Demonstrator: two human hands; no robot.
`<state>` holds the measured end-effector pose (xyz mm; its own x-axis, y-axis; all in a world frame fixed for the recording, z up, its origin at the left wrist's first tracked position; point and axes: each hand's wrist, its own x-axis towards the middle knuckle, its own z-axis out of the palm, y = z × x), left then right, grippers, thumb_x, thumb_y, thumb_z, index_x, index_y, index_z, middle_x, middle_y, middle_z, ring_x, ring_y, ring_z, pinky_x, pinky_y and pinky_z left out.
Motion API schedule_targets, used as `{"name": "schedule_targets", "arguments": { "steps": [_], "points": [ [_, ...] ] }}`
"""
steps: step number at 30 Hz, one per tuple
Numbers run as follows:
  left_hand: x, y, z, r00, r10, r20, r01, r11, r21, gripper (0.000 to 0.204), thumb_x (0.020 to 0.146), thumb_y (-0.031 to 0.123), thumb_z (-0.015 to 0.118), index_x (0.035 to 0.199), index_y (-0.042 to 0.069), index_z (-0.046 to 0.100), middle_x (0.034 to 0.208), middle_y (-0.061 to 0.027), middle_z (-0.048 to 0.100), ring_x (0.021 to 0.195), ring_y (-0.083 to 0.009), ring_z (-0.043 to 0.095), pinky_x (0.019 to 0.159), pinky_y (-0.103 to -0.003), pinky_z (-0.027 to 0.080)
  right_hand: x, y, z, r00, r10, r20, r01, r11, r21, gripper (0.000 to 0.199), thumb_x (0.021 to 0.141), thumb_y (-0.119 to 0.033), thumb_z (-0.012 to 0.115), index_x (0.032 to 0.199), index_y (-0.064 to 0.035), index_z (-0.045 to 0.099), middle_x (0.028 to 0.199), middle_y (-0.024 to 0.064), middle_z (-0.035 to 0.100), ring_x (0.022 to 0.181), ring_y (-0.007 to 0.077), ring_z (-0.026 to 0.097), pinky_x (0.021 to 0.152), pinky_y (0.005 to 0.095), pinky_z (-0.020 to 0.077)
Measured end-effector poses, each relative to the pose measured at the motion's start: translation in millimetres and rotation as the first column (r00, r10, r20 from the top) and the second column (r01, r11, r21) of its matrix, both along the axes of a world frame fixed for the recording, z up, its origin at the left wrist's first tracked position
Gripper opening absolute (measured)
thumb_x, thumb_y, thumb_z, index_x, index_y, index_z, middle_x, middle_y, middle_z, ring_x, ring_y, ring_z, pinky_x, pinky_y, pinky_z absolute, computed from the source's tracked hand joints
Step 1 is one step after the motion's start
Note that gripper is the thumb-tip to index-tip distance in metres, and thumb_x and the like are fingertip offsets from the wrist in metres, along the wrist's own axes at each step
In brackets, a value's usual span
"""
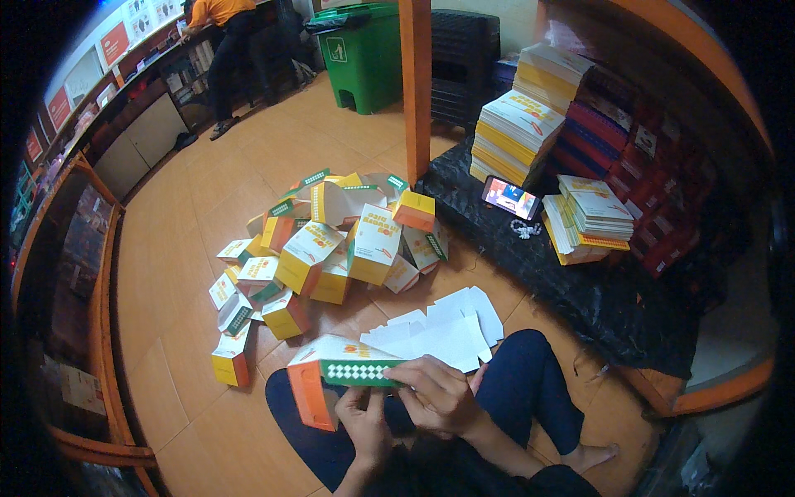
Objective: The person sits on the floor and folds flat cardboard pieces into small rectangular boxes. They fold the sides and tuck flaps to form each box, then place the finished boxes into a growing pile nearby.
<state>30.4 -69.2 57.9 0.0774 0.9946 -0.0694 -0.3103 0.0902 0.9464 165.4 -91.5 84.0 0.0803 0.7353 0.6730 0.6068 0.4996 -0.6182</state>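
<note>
In front of my lap a partly folded carton [308, 393], white with orange, yellow and green faces, is held up in both hands. My left hand [364, 427] grips it from below, the thumb near the green flap with white diamonds [360, 372]. The fingers of my right hand [439, 396] are closed on the right end of that flap. Just beyond, unfolded white carton blanks [443, 330] lie on the floor, printed side down, by my right knee. Farther off is a heap of folded cartons [310, 248] in white, yellow, orange and green.
Stacks of flat cartons [517, 132] rest on a black-covered platform [596, 315] at the right, beside a phone [511, 197] with a lit screen. An orange post [416, 91] and a green bin [360, 62] stand at the back. Another person [228, 50] leans at the far-left counter.
</note>
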Motion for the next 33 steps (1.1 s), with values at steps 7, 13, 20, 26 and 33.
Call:
{"name": "schedule_targets", "arguments": {
  "steps": [7, 13, 20, 26, 33],
  "points": [
    [5.2, -3.3, 7.4, 0.993, -0.114, -0.006, 0.113, 0.989, -0.098, 0.016, 0.096, 0.005, 0.063, 0.101, -0.008, 0.071, 0.092, -0.0052, 0.071, 0.084, -0.0096, 0.063, 0.076, -0.025, 0.049, 13.2, -7.8, -7.9, 0.98, -0.016, 0.196, 0.003, 0.998, 0.065, 0.023, 0.073, -0.003, 0.073, 0.095, -0.0039, 0.068, 0.098, 0.008, 0.064, 0.076, 0.0237, 0.066, 0.062, 0.0353, 0.0573],
    [6.8, -6.1, 12.1, 0.983, -0.136, 0.125, 0.154, 0.977, -0.146, 0.013, 0.093, 0.004, 0.062, 0.102, -0.006, 0.066, 0.096, -0.0087, 0.069, 0.087, -0.0134, 0.066, 0.08, -0.026, 0.053, 24.3, -4.6, -15.5, 0.968, -0.023, 0.251, 0.0, 0.996, 0.093, 0.025, 0.069, -0.013, 0.077, 0.092, -0.0065, 0.07, 0.104, 0.0072, 0.063, 0.076, 0.0239, 0.066, 0.063, 0.0352, 0.0588],
    [9.3, 1.4, 19.5, 0.94, -0.152, 0.306, 0.217, 0.957, -0.193, 0.038, 0.094, 0.011, 0.065, 0.127, -0.005, 0.055, 0.123, -0.0148, 0.063, 0.112, -0.0216, 0.064, 0.096, -0.035, 0.054, 27.1, -7.0, -17.7, 0.999, -0.048, 0.021, 0.047, 0.997, 0.065, 0.036, 0.07, -0.008, 0.076, 0.106, -0.0101, 0.07, 0.132, 0.0109, 0.056, 0.115, 0.0316, 0.059, 0.098, 0.048, 0.0509],
    [-17.7, 22.4, 7.7, 0.718, -0.139, 0.682, 0.385, 0.896, -0.222, 0.048, 0.097, 0.02, 0.066, 0.136, -0.003, 0.049, 0.132, -0.0164, 0.061, 0.118, -0.0262, 0.062, 0.107, -0.04, 0.047, 37.7, 0.1, -31.1, 0.98, -0.175, -0.095, 0.176, 0.984, -0.004, 0.042, 0.069, -0.001, 0.072, 0.111, -0.0031, 0.065, 0.111, 0.0145, 0.067, 0.102, 0.0341, 0.067, 0.086, 0.0418, 0.0555],
    [7.2, 14.2, 5.4, 0.776, -0.226, 0.589, 0.298, 0.954, -0.028, 0.054, 0.098, 0.019, 0.064, 0.142, -0.004, 0.045, 0.13, -0.0123, 0.06, 0.126, -0.0269, 0.056, 0.109, -0.041, 0.046, 16.9, -12.8, -19.9, 0.965, -0.261, 0.009, 0.258, 0.961, 0.103, 0.034, 0.07, 0.005, 0.076, 0.103, -0.0004, 0.072, 0.09, 0.0128, 0.066, 0.077, 0.026, 0.065, 0.068, 0.0338, 0.0547]
  ]
}}
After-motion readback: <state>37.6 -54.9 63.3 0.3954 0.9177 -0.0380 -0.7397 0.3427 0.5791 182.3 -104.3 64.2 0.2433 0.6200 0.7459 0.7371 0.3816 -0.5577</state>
